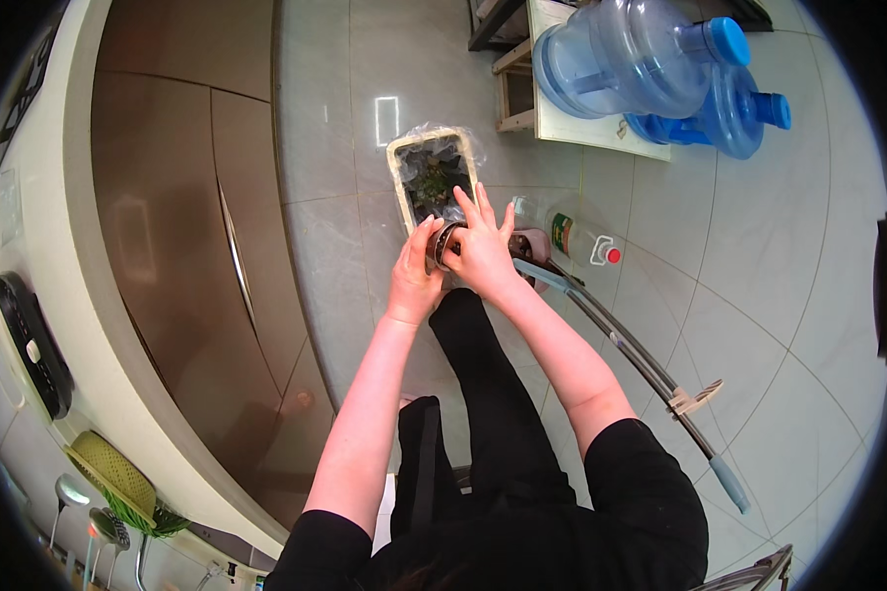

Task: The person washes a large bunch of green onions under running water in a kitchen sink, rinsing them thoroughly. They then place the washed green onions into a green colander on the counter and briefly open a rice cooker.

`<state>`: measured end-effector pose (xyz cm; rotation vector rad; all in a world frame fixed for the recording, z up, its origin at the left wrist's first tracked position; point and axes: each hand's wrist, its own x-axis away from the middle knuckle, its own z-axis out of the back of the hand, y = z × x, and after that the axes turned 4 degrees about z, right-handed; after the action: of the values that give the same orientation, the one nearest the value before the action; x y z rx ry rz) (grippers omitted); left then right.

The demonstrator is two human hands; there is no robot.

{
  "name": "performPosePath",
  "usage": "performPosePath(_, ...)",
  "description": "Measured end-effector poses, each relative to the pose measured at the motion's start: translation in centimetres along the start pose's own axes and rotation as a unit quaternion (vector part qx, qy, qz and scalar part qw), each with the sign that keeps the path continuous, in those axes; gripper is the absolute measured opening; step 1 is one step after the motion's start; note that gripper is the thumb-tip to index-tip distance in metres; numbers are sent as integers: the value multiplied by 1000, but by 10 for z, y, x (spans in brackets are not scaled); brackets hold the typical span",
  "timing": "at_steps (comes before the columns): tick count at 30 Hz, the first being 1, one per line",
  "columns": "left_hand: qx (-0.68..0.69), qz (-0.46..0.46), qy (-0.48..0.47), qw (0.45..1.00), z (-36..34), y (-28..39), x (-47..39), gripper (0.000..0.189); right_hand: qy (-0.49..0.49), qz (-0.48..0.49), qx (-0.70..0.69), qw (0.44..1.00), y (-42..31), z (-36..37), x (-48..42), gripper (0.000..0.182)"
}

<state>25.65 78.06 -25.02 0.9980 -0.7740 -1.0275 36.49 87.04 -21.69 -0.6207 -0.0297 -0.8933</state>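
A small round metal container [440, 247], perhaps a strainer or cup, is tilted between my hands above the near end of a bin. Its left side is gripped by my left hand [416, 267]. My right hand [482, 247] is at its open mouth, thumb side bent in at the rim and the other fingers spread; whether it holds anything is hidden. Beneath and beyond them stands the cream-rimmed rectangular bin [394, 161], lined with a clear plastic bag [476, 148], with dark and green scraps [433, 179] inside.
Right of the bin lie a plastic bottle with a red cap [582, 240] and a long-handled broom or dustpan [621, 334]. Large blue water jugs [621, 59] rest on a low white-topped stand [599, 137]. Brown cabinet doors [185, 221] and a pale counter edge [96, 244] run along the left.
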Motion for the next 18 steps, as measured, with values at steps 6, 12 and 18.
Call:
performPosePath(6, -29, -43, 8, 999, -4, -3, 0, 81, 16, -16, 23, 999, 1, -3, 0, 21)
performPosePath(12, -70, -67, 25, 995, -5, -14, -6, 79, -12, -27, 26, 999, 2, -7, -11, 15)
performPosePath(18, -73, 28, 46, 996, 9, -37, -16, 83, 19, -29, 73, 997, 37, -22, -24, 8)
